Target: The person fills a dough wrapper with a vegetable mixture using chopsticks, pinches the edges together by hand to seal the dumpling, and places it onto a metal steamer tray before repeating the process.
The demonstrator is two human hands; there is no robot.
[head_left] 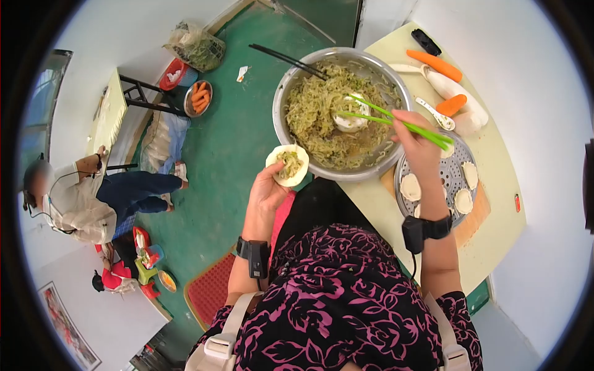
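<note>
A round dumpling wrapper with a small heap of shredded filling in its middle rests in my left hand, whose fingers curl under its edge. My right hand grips a pair of green chopsticks. Their tips reach over a large metal bowl full of greenish shredded filling, close to a white round object sitting in it. Dark chopsticks lean on the bowl's far left rim. Beneath my right forearm, a perforated metal tray carries several folded dumplings.
On the pale table lie carrots, a white radish, a white spoon and a wooden board. A red chair stands at my left. Across the green floor, one person stands at another table; another person is lower down.
</note>
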